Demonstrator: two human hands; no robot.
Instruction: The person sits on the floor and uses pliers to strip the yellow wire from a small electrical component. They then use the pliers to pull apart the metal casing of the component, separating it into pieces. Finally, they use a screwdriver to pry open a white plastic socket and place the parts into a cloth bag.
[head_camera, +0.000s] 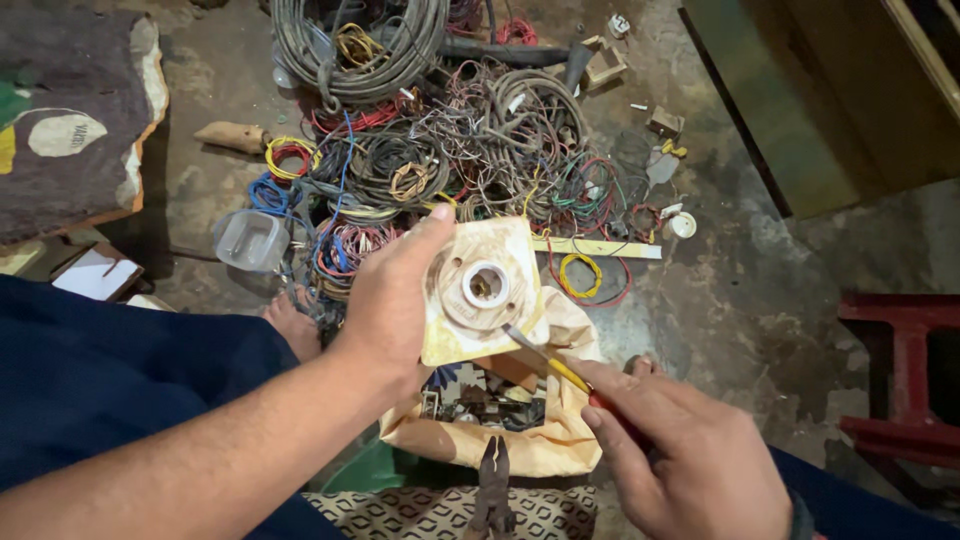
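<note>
Left hand (392, 300) gripping a cream square plate (484, 290) by its left edge, thumb hooked over the top, holding it up at centre of view. Round socket (484, 286) sitting in the middle of that plate, white ring around a dark opening. Right hand (690, 460) closed around a screwdriver (548, 360), yellow shaft and red handle, metal tip touching the plate at its near right edge. Directly below the plate, an open tan bag (560, 440) with small dark parts inside. Just near of the bag, pliers (493, 495) lying on a patterned mat (420, 512), handles pointing this way. Far side of the floor (740, 300) covered with a big tangle of wires (440, 150), grey coils mixed with red, blue, yellow and green loops. Pale plastic box (250, 240) at the left edge of the tangle. Flat yellowish strip (597, 247) lying just right of the plate's top corner. Bare foot (292, 322) showing left of the wrist, beside a dark blue trouser leg (110, 380). Red stool (900, 370) at the right edge. Dark green panel (780, 110) far right.
</note>
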